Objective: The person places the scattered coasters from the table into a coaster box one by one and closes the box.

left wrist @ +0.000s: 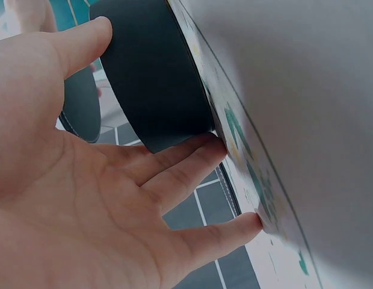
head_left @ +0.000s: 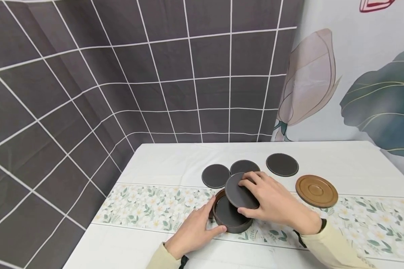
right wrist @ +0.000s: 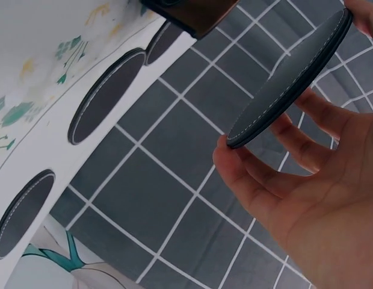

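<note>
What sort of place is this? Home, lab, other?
Probably a makeshift indoor filming corner. Signs: the creased grid-patterned backdrop, the pale hanging with flower and leaf prints, and the white tablecloth with a floral band.

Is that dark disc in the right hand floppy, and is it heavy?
The disc is probably stiff: held in the right hand, it looks flat, without sagging. Being thin, it's likely light for its width.

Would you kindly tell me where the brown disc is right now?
In the head view, the brown disc lies on the tablecloth, right of the right hand and nearest the rightmost dark coaster.
</note>
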Available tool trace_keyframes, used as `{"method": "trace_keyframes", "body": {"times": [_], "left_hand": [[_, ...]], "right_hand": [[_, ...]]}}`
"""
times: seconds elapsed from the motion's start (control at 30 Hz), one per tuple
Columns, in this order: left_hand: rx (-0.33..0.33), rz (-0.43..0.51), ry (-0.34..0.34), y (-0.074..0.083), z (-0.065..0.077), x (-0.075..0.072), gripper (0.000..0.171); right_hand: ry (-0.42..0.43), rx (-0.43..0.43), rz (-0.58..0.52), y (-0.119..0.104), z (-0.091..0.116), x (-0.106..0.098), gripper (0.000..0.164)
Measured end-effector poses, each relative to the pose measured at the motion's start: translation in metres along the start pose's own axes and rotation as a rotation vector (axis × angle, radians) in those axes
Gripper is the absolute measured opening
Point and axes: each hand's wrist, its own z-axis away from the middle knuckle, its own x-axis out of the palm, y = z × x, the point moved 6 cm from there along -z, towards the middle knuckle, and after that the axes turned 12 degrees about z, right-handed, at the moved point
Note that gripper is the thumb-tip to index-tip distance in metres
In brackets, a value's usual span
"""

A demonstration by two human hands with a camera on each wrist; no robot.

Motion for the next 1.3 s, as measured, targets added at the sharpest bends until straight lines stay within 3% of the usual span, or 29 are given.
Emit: {"method": "trace_keyframes", "body": {"times": [0.43, 0.83, 1.3], "left_hand": [[0.046, 0.011, 0.0, 0.001, 0.0, -0.001, 0.089], [0.014, 0.015, -0.007, 0.001, 0.0, -0.001, 0.09], [0.041, 0.005, 0.004, 0.002, 0.0, -0.001, 0.089]], "right_hand": [[-0.05, -0.03, -0.018, -0.013, 0.001, 0.002, 0.062], [-0.104, -0.069, -0.043, -0.019, 0.001, 0.011, 0.063], [-0.094, -0.108, -0.04, -0.023, 0.001, 0.018, 0.059]]}}
